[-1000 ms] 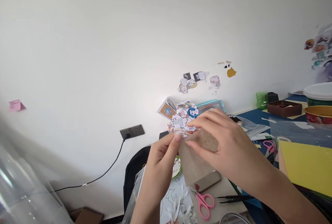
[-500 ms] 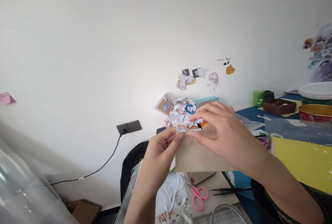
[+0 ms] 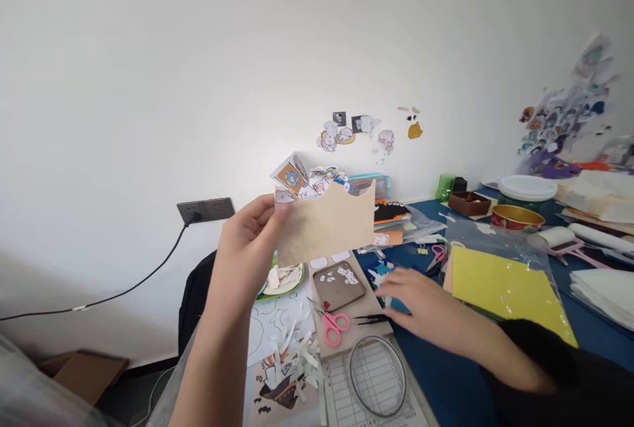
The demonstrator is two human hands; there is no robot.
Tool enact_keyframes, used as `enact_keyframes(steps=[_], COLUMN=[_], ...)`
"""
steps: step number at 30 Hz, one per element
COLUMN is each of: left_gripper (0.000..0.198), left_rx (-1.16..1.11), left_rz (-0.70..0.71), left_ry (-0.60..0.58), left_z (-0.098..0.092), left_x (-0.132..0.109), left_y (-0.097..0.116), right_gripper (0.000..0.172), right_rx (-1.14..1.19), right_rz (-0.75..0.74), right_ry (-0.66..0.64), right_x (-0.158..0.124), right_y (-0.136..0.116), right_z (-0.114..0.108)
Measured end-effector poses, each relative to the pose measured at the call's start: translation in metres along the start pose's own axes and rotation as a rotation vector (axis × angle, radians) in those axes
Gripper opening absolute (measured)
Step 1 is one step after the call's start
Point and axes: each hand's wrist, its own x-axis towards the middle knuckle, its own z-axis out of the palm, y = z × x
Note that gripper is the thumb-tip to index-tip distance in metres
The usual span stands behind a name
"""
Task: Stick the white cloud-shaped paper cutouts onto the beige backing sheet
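My left hand (image 3: 250, 242) is raised and pinches the left edge of a tan paper pocket (image 3: 327, 226) with a wavy top. Several cartoon cut-outs (image 3: 310, 183) stick out of the pocket's top. My right hand (image 3: 413, 295) is down at the blue table (image 3: 446, 374), fingers spread and blurred, holding nothing that I can see. It lies just right of black tweezers (image 3: 371, 318) and pink scissors (image 3: 331, 323). A small brown card with white bits (image 3: 339, 285) sits to its left.
A yellow sheet in a clear sleeve (image 3: 502, 285) lies right of my right hand. A round wire hoop (image 3: 377, 374) rests on a lined sheet near the front. White paper scraps (image 3: 292, 354) are left of the scissors. Bowls (image 3: 525, 199) and stacked paper stand at the right. Stickers (image 3: 354, 130) dot the wall.
My right hand has let go of the pocket and dropped to the table by the tweezers. My left hand alone holds the pocket up. The view has turned rightwards, showing more table.
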Motion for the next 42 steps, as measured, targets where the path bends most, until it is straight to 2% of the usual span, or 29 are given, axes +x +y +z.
enact_keyframes(steps=[2,5,9,12,14,17,22,25,29,31,37,42], left_gripper=[0.027,0.031,0.031,0.031,0.032,0.03,0.025,0.02,0.012,0.01,0.015,0.015], left_rx=[-0.028,-0.054,-0.092,-0.1,-0.109,-0.128,-0.207,-0.292,-0.441,-0.459,-0.395,-0.335], left_rz=[-0.005,-0.023,-0.039,-0.05,-0.056,-0.064,-0.109,-0.142,-0.162,-0.177,-0.178,-0.141], left_ry=[-0.036,-0.109,-0.091,-0.082,-0.079,-0.07,-0.076,-0.072,-0.026,-0.011,-0.042,-0.05], left_z=[-0.002,-0.003,0.0,0.003,0.003,0.004,0.004,0.004,0.004,0.004,0.007,0.011], left_x=[0.0,-0.001,-0.004,-0.006,-0.007,-0.007,-0.007,-0.006,-0.003,-0.002,-0.002,-0.004], left_y=[-0.001,-0.002,0.001,0.005,0.006,0.007,0.007,0.006,0.005,0.005,0.002,0.0], right_gripper=[0.017,0.017,0.019,0.022,0.023,0.022,0.02,0.017,0.015,0.015,0.014,0.018], right_rx=[-0.053,-0.073,-0.123,-0.229,-0.288,-0.194,0.027,0.1,0.27,0.312,0.263,0.314], right_rz=[0.065,0.081,0.05,0.052,0.098,0.166,0.115,0.022,-0.171,-0.192,-0.128,-0.216], right_ry=[-0.044,-0.062,-0.008,0.06,0.114,0.169,0.316,0.429,0.549,0.569,0.401,0.428], right_x=[-0.009,-0.013,-0.008,-0.009,-0.012,-0.019,-0.005,0.019,0.045,0.052,0.057,0.058], right_y=[0.016,0.028,0.032,0.039,0.043,0.033,-0.032,-0.07,-0.092,-0.092,-0.077,-0.069], right_z=[0.026,0.05,0.064,0.064,0.054,0.019,-0.056,-0.082,-0.085,-0.081,-0.074,-0.077])
